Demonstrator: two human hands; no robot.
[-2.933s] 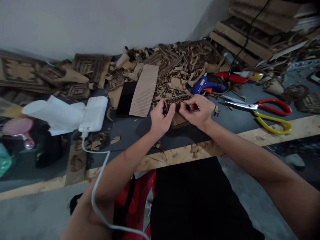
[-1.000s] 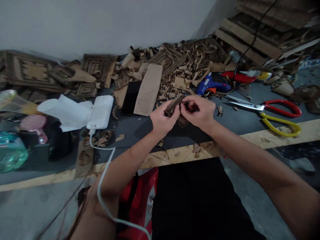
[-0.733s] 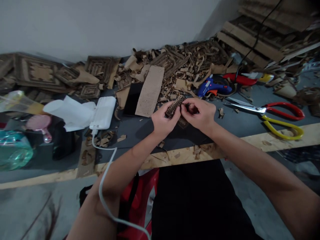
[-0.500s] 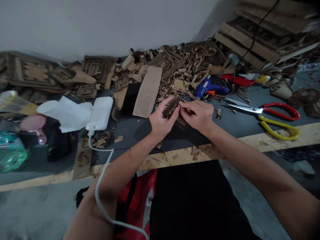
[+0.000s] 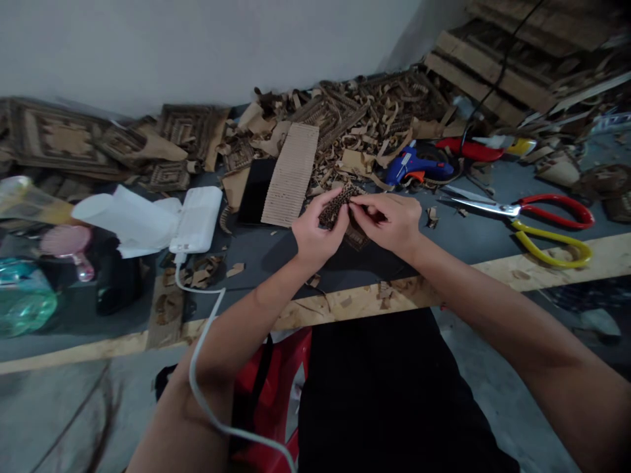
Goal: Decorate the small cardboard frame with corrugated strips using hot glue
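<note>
Between my hands is a small piece built of corrugated cardboard strips [image 5: 333, 211], brown with open flute edges showing. My left hand [image 5: 318, 226] grips it from the left, thumb on the near side and fingers on the far side. My right hand [image 5: 392, 220] is closed, thumb and forefinger pinched at the piece's right edge; whatever lies in the pinch is too small to make out. Beneath the hands, another dark cardboard piece [image 5: 355, 238] shows in part. Beyond my left hand a ribbed cardboard sheet [image 5: 290, 174] rests on a black flat object [image 5: 255, 190].
A blue glue gun [image 5: 417, 167] and open scissors [image 5: 522, 213] with red and yellow handles lie to the right. Cardboard scraps [image 5: 365, 131] heap along the wall. At left are a white power bank [image 5: 198, 220] with a cable, a pink hairbrush [image 5: 69, 242] and a green bottle [image 5: 24, 299].
My hands have shifted very slightly on the cardboard piece, the right fingers moving a little left along its edge. The whole view has tilted slightly; objects on the table stay put.
</note>
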